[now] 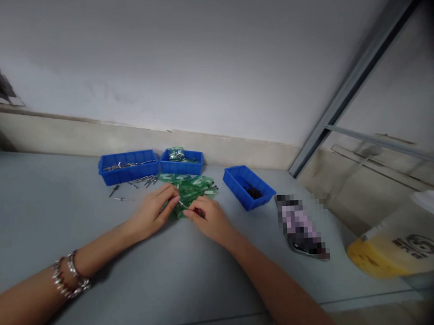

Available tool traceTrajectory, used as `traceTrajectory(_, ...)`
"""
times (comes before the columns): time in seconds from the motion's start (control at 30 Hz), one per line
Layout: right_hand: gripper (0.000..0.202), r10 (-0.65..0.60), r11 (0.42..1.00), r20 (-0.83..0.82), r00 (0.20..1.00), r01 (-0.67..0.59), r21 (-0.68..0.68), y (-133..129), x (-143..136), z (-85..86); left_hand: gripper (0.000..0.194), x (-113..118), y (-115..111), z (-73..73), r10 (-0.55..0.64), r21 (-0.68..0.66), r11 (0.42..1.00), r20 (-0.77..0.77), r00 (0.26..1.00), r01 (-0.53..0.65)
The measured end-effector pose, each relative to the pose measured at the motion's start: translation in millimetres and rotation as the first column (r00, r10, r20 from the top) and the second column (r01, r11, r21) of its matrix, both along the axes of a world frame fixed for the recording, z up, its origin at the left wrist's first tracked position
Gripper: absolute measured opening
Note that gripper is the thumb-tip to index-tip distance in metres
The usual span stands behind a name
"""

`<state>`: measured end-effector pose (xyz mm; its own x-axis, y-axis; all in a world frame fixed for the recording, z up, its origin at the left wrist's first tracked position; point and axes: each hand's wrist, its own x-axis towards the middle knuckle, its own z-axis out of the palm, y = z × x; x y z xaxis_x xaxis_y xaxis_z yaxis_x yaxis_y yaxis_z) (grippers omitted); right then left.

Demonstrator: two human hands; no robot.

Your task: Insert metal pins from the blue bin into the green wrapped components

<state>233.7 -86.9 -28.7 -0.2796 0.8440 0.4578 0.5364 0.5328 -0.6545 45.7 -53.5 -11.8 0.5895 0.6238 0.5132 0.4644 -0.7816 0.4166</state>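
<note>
My left hand [159, 210] is closed in a pinch on a thin metal pin [182, 203], which points toward my right hand. My right hand [209, 218] is also closed, thumb against fingers, just right of the pin's end; what it holds, if anything, is too small to make out. Both hands are low over the near side of a pile of green translucent plastic pieces [194, 184], apparently small bags, some with dark tips at the right. Loose metal pins [150, 180] lie left of the pile, and a single pin [124, 199] lies closer to me.
A blue bin [129, 175] with metal pins and a blue bin [183, 168] with green pieces stand at the wall. Right of the pile is a blue bin [240, 190] with small dark parts. A blurred-out phone-like object [302, 228] and a cup of yellow drink [378, 258] are farther right.
</note>
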Motion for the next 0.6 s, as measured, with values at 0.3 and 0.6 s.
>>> traceTrajectory(0.3,0.027,-0.108,0.992,-0.073,0.991,0.112,0.053,-0.2,3.6,9.0,0.029,1.2,-0.2,-0.3,-0.021,-0.023,1.000,-0.052,0.998,0.019)
traceTrajectory(0.6,0.026,-0.016,0.999,0.013,1.000,0.015,0.039,-1.3,0.3,3.2,0.022,-0.1,-2.1,-0.1,-0.021,0.063,0.998,0.049,0.999,0.018)
